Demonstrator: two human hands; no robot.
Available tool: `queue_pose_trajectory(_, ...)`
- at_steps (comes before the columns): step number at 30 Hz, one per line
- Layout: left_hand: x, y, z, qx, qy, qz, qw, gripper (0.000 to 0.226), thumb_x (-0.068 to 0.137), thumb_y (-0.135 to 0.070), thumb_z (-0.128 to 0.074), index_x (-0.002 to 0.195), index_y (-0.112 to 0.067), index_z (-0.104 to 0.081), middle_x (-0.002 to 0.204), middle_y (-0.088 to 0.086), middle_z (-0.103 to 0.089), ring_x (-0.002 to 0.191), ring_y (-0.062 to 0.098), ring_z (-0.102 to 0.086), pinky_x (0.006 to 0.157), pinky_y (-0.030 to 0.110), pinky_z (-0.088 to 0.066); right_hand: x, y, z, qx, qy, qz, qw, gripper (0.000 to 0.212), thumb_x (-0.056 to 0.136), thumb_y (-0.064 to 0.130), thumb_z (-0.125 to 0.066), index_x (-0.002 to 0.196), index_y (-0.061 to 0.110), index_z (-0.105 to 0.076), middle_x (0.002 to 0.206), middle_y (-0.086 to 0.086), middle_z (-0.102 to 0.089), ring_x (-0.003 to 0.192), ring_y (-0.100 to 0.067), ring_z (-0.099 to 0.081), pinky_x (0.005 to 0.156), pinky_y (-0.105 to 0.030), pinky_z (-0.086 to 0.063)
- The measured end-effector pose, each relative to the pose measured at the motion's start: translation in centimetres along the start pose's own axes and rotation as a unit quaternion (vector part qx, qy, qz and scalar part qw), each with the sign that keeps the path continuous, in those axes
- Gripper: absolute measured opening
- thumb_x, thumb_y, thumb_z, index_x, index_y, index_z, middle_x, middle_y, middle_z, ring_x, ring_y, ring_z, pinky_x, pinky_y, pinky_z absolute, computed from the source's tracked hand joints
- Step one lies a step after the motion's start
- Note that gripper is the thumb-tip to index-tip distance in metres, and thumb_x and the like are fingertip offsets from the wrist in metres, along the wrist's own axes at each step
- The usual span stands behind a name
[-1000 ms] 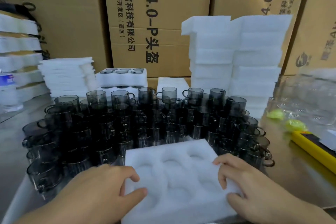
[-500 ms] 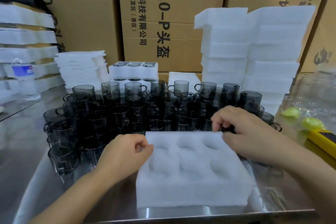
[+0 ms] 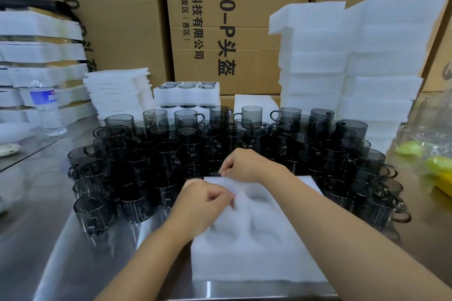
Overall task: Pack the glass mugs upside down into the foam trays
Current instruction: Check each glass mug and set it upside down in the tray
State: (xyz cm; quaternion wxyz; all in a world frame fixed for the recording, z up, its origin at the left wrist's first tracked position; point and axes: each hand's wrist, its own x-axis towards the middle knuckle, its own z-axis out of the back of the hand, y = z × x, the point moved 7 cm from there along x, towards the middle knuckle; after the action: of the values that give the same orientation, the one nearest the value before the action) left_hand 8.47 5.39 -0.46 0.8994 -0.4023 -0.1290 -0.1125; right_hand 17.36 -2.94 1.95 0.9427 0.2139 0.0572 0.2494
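A white foam tray (image 3: 256, 247) with round empty pockets lies on the steel table in front of me. Behind it stands a dense crowd of several smoky grey glass mugs (image 3: 171, 154), upright, handles pointing various ways. My left hand (image 3: 203, 205) rests on the tray's far left part, fingers curled and pinching the foam by a pocket. My right hand (image 3: 247, 166) reaches across to the tray's far edge near its left corner. Its thumb and fingers pinch there, right against the front row of mugs. What lies between its fingertips is hidden.
Two packed foam trays (image 3: 187, 95) are stacked behind the mugs. Tall piles of foam trays (image 3: 354, 68) rise at the back right, thin foam sheets (image 3: 117, 90) at the back left. A water bottle (image 3: 45, 107) stands left, a yellow tool (image 3: 442, 183) right. Cardboard boxes (image 3: 232, 19) form a wall behind.
The tray has been set flat before the mugs. My right hand has moved from the tray's far right corner leftward along its far edge. My left hand has shifted slightly onto the tray.
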Motion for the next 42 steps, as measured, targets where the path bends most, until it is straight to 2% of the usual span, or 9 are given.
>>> queue_pose_trajectory(3, 0.1, 0.1, -0.1, -0.027, -0.003, 0.011, 1.000, 0.033, 0.073, -0.036, -0.044, 0.050, -0.042, -0.067, 0.077, -0.016, -0.073, 0.089, 0.004, -0.049, 0.091, 0.024, -0.035, -0.1, 0.0, -0.2, -0.016, 0.023, 0.009, 1.000, 0.022, 0.092, 0.016, -0.051, 0.097, 0.019, -0.072, 0.101, 0.004, -0.070, 0.082, -0.012, -0.057, 0.074, -0.025, -0.048)
queue_pose_trajectory(7, 0.1, -0.1, -0.2, -0.019, 0.008, 0.004, 1.000, 0.027, 0.073, -0.037, -0.049, 0.050, -0.044, -0.063, 0.075, 0.000, -0.073, 0.075, 0.002, -0.046, 0.079, 0.014, -0.032, -0.5, 0.4, -0.1, -0.084, 0.010, 0.036, 0.996, 0.014, 0.096, 0.024, -0.047, 0.096, 0.024, -0.061, 0.105, 0.002, -0.064, 0.095, -0.019, -0.057, 0.083, -0.036, -0.048)
queue_pose_trajectory(11, 0.3, 0.7, -0.4, -0.004, 0.035, 0.015, 0.999, 0.030, 0.083, -0.030, -0.068, 0.058, -0.045, -0.065, 0.074, -0.029, -0.066, 0.088, -0.002, -0.046, 0.078, 0.010, -0.033, -1.5, 0.6, 1.2, -0.129, -0.048, 0.054, 0.989, 0.018, 0.098, 0.026, -0.042, 0.103, 0.026, -0.060, 0.101, 0.005, -0.064, 0.088, -0.017, -0.052, 0.076, -0.032, -0.037)
queue_pose_trajectory(17, 0.9, 0.9, -0.8, 0.012, 0.054, 0.028, 0.998, 0.019, 0.082, -0.037, -0.069, 0.066, -0.047, -0.064, 0.073, -0.035, -0.061, 0.095, 0.013, -0.053, 0.087, 0.025, -0.041, -3.5, 0.2, 3.5, -0.127, -0.158, 0.078, 0.976, 0.015, 0.100, 0.029, -0.037, 0.094, 0.032, -0.050, 0.084, 0.011, -0.056, 0.081, -0.017, -0.052, 0.073, -0.033, -0.028)
queue_pose_trajectory(22, 1.6, 0.8, -1.2, 0.041, 0.080, 0.023, 0.996, 0.013, 0.084, -0.046, -0.063, 0.071, -0.047, -0.061, 0.075, -0.046, -0.054, 0.103, 0.010, -0.041, 0.090, 0.020, -0.033, -5.1, -0.1, 4.1, -0.071, -0.184, 0.083, 0.977, 0.017, 0.100, 0.028, -0.040, 0.102, 0.026, -0.057, 0.082, 0.010, -0.059, 0.078, -0.018, -0.053, 0.071, -0.033, -0.036)
queue_pose_trajectory(27, 2.4, 1.4, -1.3, 0.034, 0.097, 0.045, 0.994, 0.011, 0.083, -0.049, -0.063, 0.072, -0.050, -0.063, 0.075, -0.036, -0.058, 0.109, 0.009, -0.037, 0.092, 0.020, -0.031, -6.0, -1.2, 4.7, 0.037, -0.214, 0.070, 0.974, 0.016, 0.099, 0.026, -0.043, 0.099, 0.023, -0.059, 0.086, 0.003, -0.067, 0.087, -0.019, -0.061, 0.080, -0.036, -0.046)
queue_pose_trajectory(31, 3.5, 1.5, -0.8, 0.056, 0.107, 0.055, 0.991, 0.012, 0.082, -0.049, -0.063, 0.071, -0.051, -0.066, 0.091, -0.020, -0.067, 0.106, 0.000, -0.047, 0.088, 0.013, -0.035, -6.0, -2.6, 4.9, 0.144, -0.231, 0.053, 0.961, 0.014, 0.099, 0.025, -0.043, 0.093, 0.027, -0.056, 0.086, 0.003, -0.066, 0.090, -0.016, -0.062, 0.080, -0.035, -0.047)
queue_pose_trajectory(39, 4.8, 1.1, -0.3, 0.095, 0.147, 0.043, 0.984, 0.006, 0.084, -0.042, -0.065, 0.080, -0.045, -0.068, 0.091, -0.025, -0.069, 0.097, -0.007, -0.058, 0.089, 0.015, -0.040, -5.4, -3.9, 4.3, 0.217, -0.249, 0.031, 0.943, 0.019, 0.098, 0.029, -0.042, 0.083, 0.034, -0.052, 0.076, 0.007, -0.061, 0.075, -0.008, -0.056, 0.056, -0.009, -0.038)
queue_pose_trajectory(42, 5.3, -0.2, 1.5, 0.121, 0.007, 0.005, 0.993, 0.012, 0.085, -0.028, -0.063, 0.074, -0.031, -0.070, 0.077, -0.017, -0.069, 0.079, 0.000, -0.061, 0.068, 0.011, -0.042, -5.4, -4.4, 3.9, 0.259, -0.260, 0.032, 0.930, 0.018, 0.098, 0.028, -0.043, 0.084, 0.031, -0.054, 0.080, 0.001, -0.063, 0.068, -0.007, -0.053, 0.057, -0.009, -0.037)
